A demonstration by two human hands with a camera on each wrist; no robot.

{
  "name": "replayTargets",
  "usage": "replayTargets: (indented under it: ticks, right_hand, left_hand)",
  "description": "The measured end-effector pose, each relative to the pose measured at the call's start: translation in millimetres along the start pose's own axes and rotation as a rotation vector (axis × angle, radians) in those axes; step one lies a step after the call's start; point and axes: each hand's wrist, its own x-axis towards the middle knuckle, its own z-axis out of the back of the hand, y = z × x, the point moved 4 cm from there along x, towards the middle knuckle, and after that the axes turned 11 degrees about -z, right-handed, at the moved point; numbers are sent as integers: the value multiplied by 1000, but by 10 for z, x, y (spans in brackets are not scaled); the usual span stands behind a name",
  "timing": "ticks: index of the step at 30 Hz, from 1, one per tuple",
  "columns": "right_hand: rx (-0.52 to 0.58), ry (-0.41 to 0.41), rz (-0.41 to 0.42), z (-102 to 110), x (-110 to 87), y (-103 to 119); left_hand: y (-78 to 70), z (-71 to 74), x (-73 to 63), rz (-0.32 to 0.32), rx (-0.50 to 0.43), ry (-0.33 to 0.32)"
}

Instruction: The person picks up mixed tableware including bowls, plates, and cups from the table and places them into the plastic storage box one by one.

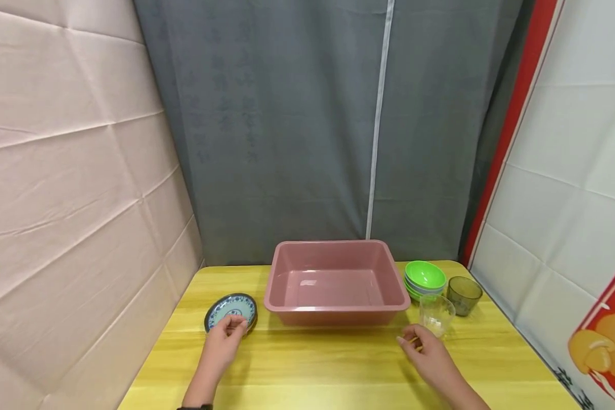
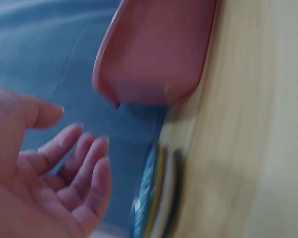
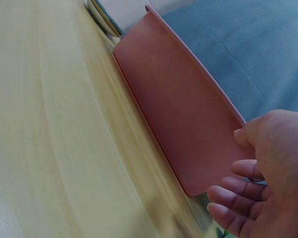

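My left hand [image 1: 225,339] hovers just over the near edge of a small stack of plates [image 1: 232,307], the top one blue-patterned with a dark rim. In the left wrist view its fingers [image 2: 92,183] curl loosely beside the plate stack [image 2: 148,196], with nothing between them and the thumb. Nearer the right side, my right hand [image 1: 427,354] is held in front of a clear cup [image 1: 437,313], fingers loosely bent around nothing. A pink rectangular basin [image 1: 335,316] stands between the two hands, toward the back of the table.
Right of the basin sit stacked bowls [image 1: 424,276], bright green on top, and a dark translucent cup [image 1: 463,296]. The yellow wood-grain table [image 1: 307,370] is bounded by a grey curtain [image 1: 287,142] behind and pale cloth walls [image 1: 82,199] at the sides.
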Motion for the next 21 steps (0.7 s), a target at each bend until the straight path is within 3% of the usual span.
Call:
replayTargets:
  ticks: [5,10,16,21]
  right_hand:
    - [-6,42,-16,-62,-18,4]
    - [-36,89,-39,-107,-33,-11]
    - [-77,74,5,-106,-39,-6]
    - [-70,108,13,-102,-64,22]
  left_hand:
    - [148,264,220,32,137,-105]
    - [366,389,472,79,249,-151]
    - [621,466,717,174,415,-92]
    - [784,520,799,229,486,-13]
